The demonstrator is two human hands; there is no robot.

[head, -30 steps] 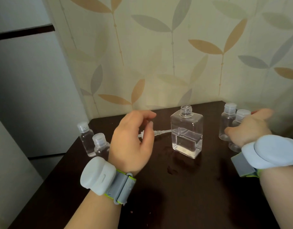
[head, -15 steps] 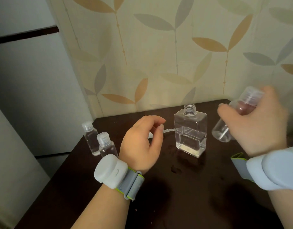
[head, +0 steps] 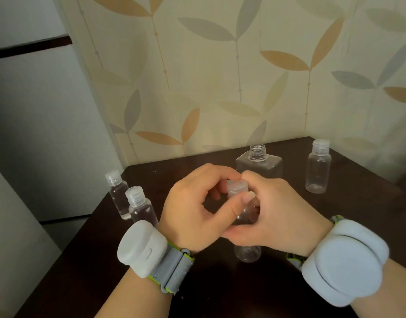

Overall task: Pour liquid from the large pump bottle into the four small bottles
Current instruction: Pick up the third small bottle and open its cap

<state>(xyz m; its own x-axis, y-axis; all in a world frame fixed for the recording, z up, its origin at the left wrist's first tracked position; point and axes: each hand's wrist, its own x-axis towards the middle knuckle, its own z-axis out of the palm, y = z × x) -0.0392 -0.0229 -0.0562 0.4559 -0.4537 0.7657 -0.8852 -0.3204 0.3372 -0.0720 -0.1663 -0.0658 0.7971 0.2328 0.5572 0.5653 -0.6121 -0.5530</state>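
My right hand [head: 273,214] grips a small clear bottle [head: 246,252] upright in front of me, its base just above the dark table [head: 220,290]. My left hand [head: 197,210] pinches that bottle's white cap [head: 237,186] with thumb and fingertips. Behind my hands stands the large square bottle [head: 259,162], its neck open and the pump off; my hands hide its lower part. One capped small bottle [head: 318,166] stands at the back right. Two more capped small bottles [head: 116,193] [head: 141,207] stand at the left edge.
The table sits in a corner against leaf-patterned wallpaper [head: 220,76]. Its left edge drops off beside a pale wall panel [head: 37,134]. Grey bands with white pods wrap both wrists. The pump itself is not visible.
My right hand brought a small bottle from the back right to the centre front. My left hand let go of the pump tube and came over to pinch the bottle's cap.
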